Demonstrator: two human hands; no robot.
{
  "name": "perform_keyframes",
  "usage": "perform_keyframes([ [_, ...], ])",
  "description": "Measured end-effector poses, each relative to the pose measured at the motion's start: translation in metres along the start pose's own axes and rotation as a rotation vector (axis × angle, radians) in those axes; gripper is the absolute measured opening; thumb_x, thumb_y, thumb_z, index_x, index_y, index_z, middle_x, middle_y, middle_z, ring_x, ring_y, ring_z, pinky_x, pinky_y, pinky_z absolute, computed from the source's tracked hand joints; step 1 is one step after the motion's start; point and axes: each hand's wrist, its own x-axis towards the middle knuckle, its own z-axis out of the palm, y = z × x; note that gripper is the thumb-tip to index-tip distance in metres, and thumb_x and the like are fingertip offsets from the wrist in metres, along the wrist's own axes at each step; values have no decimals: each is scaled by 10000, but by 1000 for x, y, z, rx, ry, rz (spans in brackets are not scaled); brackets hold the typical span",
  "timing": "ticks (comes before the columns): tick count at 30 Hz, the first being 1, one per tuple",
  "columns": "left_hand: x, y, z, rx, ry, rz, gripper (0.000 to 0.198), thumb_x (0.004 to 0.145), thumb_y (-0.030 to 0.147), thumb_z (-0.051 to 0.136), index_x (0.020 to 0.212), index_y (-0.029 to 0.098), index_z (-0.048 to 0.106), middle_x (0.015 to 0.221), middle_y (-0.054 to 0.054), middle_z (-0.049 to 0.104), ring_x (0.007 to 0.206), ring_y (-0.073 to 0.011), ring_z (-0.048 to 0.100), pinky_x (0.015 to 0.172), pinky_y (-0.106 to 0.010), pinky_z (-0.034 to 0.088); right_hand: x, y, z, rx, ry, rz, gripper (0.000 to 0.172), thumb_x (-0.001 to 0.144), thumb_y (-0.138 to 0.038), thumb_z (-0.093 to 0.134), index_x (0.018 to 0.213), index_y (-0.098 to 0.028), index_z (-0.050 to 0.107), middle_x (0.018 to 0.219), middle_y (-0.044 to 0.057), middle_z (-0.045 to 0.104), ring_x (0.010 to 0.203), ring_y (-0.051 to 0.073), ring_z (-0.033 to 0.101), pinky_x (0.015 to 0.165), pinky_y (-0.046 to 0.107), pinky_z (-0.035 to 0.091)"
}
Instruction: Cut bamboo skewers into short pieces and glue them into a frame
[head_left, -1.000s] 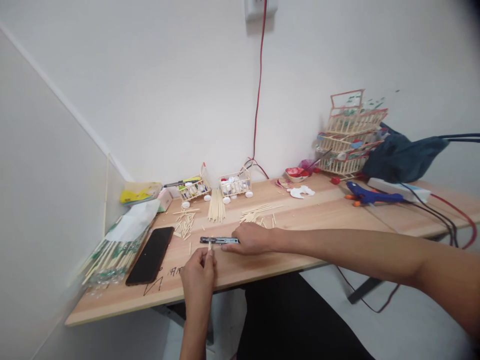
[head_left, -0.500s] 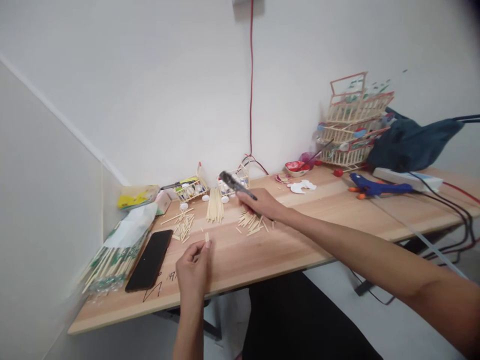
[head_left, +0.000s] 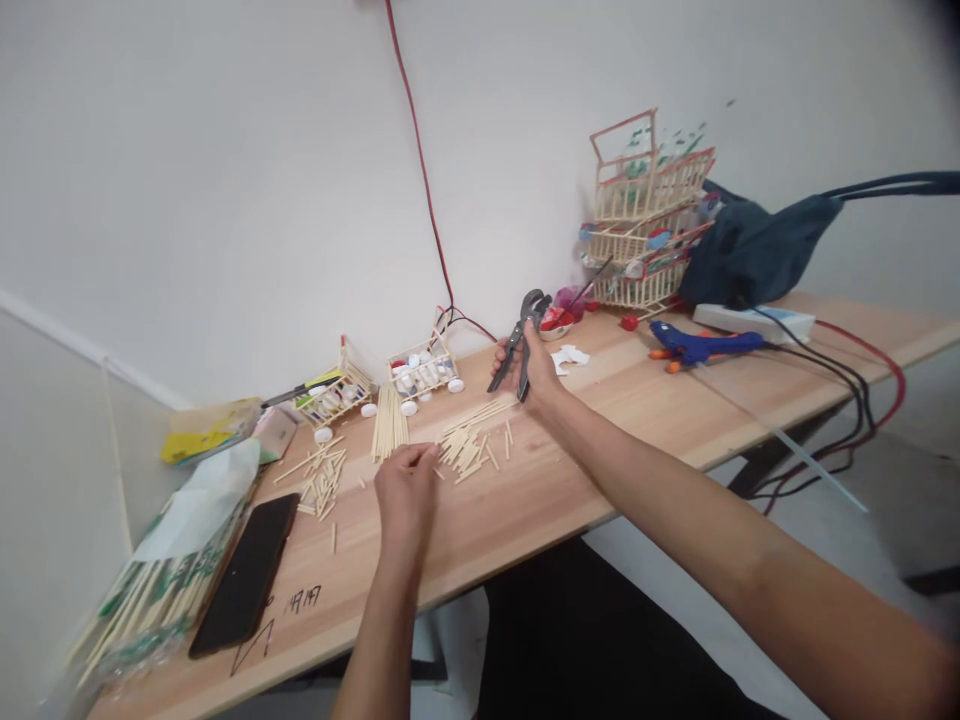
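Note:
My right hand (head_left: 534, 370) grips a pair of dark hand shears (head_left: 523, 345) with a curved jaw, raised above the table with its handles apart. My left hand (head_left: 405, 485) is closed, thumb and fingertips together, at the left side of a pile of short wooden sticks (head_left: 466, 450). Whatever those fingertips hold is too small to make out. Behind the left hand lies a bundle of longer sticks (head_left: 390, 422). More short stick pieces (head_left: 324, 485) are scattered to its left, and one short stick (head_left: 334, 538) lies apart from them.
Small stick-built carts (head_left: 421, 372) stand by the wall. A black phone (head_left: 246, 575) and bagged sticks (head_left: 172, 575) lie at left. To the right are stacked stick baskets (head_left: 641, 240), a blue glue gun (head_left: 697, 343), a power strip (head_left: 754, 322) with trailing cables, and a dark bag (head_left: 757, 250).
My view has turned rightward. My left hand has moved from the table front to the short-stick pile; the two short sticks no longer show in its fingers. The shears have lifted away from the pile.

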Motion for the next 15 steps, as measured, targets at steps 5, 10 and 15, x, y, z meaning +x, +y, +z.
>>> perform_keyframes([
  [5,37,-25,-66,275,222,-36,193,725,315,604,743,162,721,747,-58,720,722,-221,644,682,-302,454,-1,8,2,-42,-99,49,471,888,-591,434,775,-153,563,555,7,576,445,115,536,466,241,474],
  [10,84,-77,-136,866,99,-170,274,776,331,554,871,143,729,838,-107,736,803,-275,663,671,-322,454,-2,15,3,-111,-117,32,476,853,-614,481,780,-152,572,574,10,580,451,128,546,471,269,494],
  [15,105,-111,-149,992,-48,-152,289,788,254,494,921,139,724,963,-156,727,891,-303,657,695,-336,463,-4,17,3,-154,-138,24,475,842,-621,495,776,-155,567,583,14,585,448,126,544,466,265,490],
])
